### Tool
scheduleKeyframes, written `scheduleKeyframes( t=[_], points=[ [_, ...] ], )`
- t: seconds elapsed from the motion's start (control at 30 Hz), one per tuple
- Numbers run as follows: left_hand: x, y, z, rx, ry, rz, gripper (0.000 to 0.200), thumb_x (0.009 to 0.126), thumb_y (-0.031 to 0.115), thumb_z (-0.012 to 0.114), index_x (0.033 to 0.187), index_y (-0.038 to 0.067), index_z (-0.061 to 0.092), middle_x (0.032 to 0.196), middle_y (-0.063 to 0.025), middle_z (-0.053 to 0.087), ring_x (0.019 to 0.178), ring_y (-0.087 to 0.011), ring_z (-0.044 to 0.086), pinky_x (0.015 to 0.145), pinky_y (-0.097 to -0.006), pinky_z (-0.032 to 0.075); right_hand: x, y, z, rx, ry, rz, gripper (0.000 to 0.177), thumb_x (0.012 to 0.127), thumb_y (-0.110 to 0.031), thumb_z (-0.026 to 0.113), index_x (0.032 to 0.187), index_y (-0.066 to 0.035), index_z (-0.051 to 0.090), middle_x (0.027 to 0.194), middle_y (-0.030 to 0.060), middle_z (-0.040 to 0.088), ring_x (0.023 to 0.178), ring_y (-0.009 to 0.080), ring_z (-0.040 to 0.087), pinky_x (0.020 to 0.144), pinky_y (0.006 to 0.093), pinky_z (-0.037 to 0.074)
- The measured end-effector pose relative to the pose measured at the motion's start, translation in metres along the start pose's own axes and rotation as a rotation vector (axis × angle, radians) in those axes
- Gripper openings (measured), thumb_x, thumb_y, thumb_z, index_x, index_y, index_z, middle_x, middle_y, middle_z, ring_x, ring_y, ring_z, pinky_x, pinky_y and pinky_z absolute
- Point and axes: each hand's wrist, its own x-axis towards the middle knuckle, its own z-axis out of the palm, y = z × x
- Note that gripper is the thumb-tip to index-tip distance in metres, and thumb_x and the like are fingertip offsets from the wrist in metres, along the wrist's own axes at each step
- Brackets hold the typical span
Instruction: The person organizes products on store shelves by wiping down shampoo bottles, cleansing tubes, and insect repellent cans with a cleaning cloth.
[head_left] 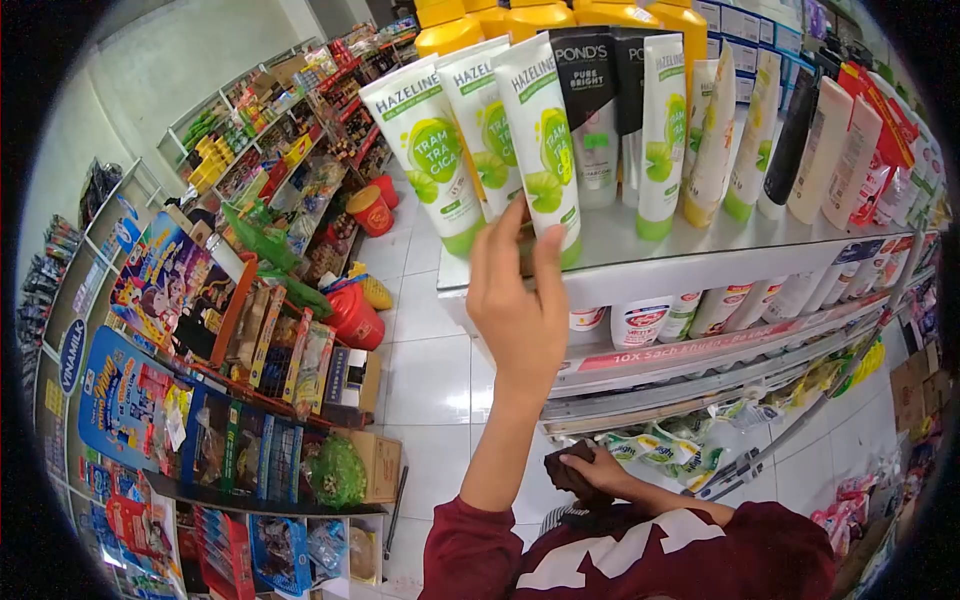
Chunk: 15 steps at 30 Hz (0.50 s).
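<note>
My left hand (pixel 515 305) reaches up to the front left corner of the shelf top (pixel 610 250). Its thumb and fingers close around the lower end of a white and green Hazeline tube (pixel 545 150), which stands cap down and tilted. Two similar tubes, one at the far left (pixel 425 150) and one just behind my fingers (pixel 487 125), lean beside it. Further right stands another Hazeline tube (pixel 661 140). Behind are black Pond's tubes (pixel 585 90). Low by my body, my right hand (pixel 600 470) grips a crumpled dark brown cloth (pixel 568 478).
Yellow bottles (pixel 540 18) line the back of the shelf, and more tubes and bottles (pixel 820 150) fill its right side. White bottles (pixel 640 325) stand on the tier below. Across the tiled aisle (pixel 430 370) are packed racks (pixel 250 330) and a red container (pixel 352 315).
</note>
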Motion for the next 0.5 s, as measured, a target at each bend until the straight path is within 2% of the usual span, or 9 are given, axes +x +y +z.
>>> scheduleKeyframes(
  t=[0.07, 0.17, 0.2, 0.3, 0.37, 0.43, 0.5],
  points=[
    [0.0, 0.001, -0.001, 0.02, 0.028, -0.001, 0.024, 0.078, 0.012, 0.057, 0.099, 0.0, 0.055, 0.073, -0.0078, 0.051, 0.063, -0.019, 0.049, 0.052, -0.0284, 0.039, 0.01, 0.028, -0.002, -0.026, 0.026, -0.003, 0.045, 0.074, -0.042, 0.057, 0.088, 0.001, 0.06, 0.078, 0.0136, 0.061, 0.074, 0.0217, 0.059, 0.069, 0.0307, 0.044],
    [-0.005, -0.004, -0.006, 0.093, 0.008, -0.02, 0.022, 0.076, 0.017, 0.061, 0.091, 0.001, 0.058, 0.066, -0.0032, 0.046, 0.054, -0.0115, 0.039, 0.047, -0.0242, 0.031, -0.01, 0.021, -0.006, 0.074, 0.029, 0.038, 0.039, 0.075, -0.034, 0.058, 0.09, 0.001, 0.057, 0.081, 0.0094, 0.06, 0.073, 0.0159, 0.055, 0.068, 0.0278, 0.044],
    [-0.006, -0.004, -0.006, 0.153, -0.03, -0.054, 0.025, 0.069, 0.018, 0.067, 0.086, 0.001, 0.059, 0.064, -0.002, 0.046, 0.053, -0.011, 0.037, 0.047, -0.024, 0.03, -0.008, 0.032, -0.005, 0.078, 0.024, 0.071, 0.039, 0.075, -0.036, 0.058, 0.09, 0.001, 0.057, 0.082, 0.0103, 0.06, 0.073, 0.0171, 0.055, 0.068, 0.0282, 0.044],
    [-0.009, -0.006, -0.006, 0.231, -0.068, 0.002, 0.029, 0.064, 0.018, 0.071, 0.085, 0.002, 0.06, 0.062, -0.0022, 0.045, 0.052, -0.0115, 0.037, 0.046, -0.0241, 0.03, -0.005, 0.06, -0.007, -0.127, 0.018, 0.114, 0.049, 0.072, -0.047, 0.056, 0.089, -0.001, 0.06, 0.082, 0.0142, 0.061, 0.078, 0.0259, 0.058, 0.072, 0.0322, 0.043],
    [-0.009, -0.005, -0.005, 0.235, -0.064, -0.018, 0.029, 0.062, 0.02, 0.071, 0.082, 0.002, 0.061, 0.061, -0.003, 0.046, 0.051, -0.0143, 0.04, 0.047, -0.0276, 0.032, -0.008, 0.05, -0.011, -0.199, -0.06, 0.149, 0.048, 0.073, -0.046, 0.055, 0.086, -0.001, 0.06, 0.08, 0.0162, 0.061, 0.078, 0.0263, 0.058, 0.072, 0.0342, 0.043],
    [-0.006, -0.004, -0.007, 0.222, -0.108, -0.09, 0.029, 0.063, 0.023, 0.07, 0.08, 0.002, 0.06, 0.061, -0.0044, 0.046, 0.054, -0.0194, 0.046, 0.049, -0.0322, 0.036, -0.003, 0.053, -0.011, -0.225, -0.062, 0.078, 0.044, 0.074, -0.044, 0.054, 0.085, -0.002, 0.061, 0.079, 0.0157, 0.061, 0.077, 0.0261, 0.059, 0.071, 0.0343, 0.043],
    [-0.002, -0.004, -0.007, 0.259, -0.137, -0.06, 0.025, 0.066, 0.024, 0.067, 0.079, 0.003, 0.061, 0.06, -0.0047, 0.048, 0.054, -0.0198, 0.049, 0.048, -0.0316, 0.037, -0.004, 0.052, -0.016, -0.297, -0.094, 0.055, 0.04, 0.075, -0.043, 0.052, 0.082, -0.004, 0.061, 0.077, 0.0148, 0.061, 0.075, 0.0276, 0.059, 0.069, 0.035, 0.043]
  ],
)
